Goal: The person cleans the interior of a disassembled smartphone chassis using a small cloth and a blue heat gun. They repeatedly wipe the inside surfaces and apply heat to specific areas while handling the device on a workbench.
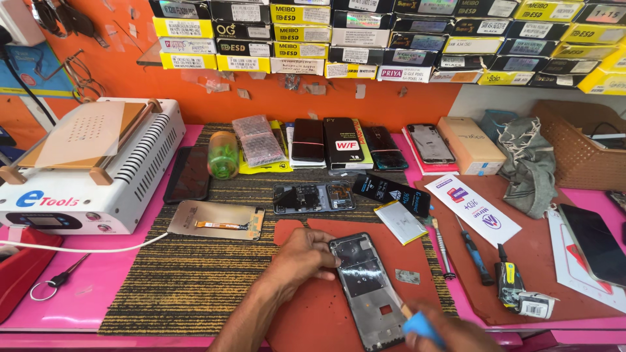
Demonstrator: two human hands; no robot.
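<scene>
On the red mat (313, 313) at the front of the pink tabletop (117, 296) lies an empty phone frame (366, 290), its long side running away from the person. The left hand (301, 255) rests on the frame's upper left edge, fingers curled down to press it. The right hand (438, 329), at the lower edge of the view, is closed around a blue tool (420, 324) whose tip touches the frame's right side. Just beyond the frame lie a white battery (400, 221) and two screwdrivers (475, 251).
</scene>
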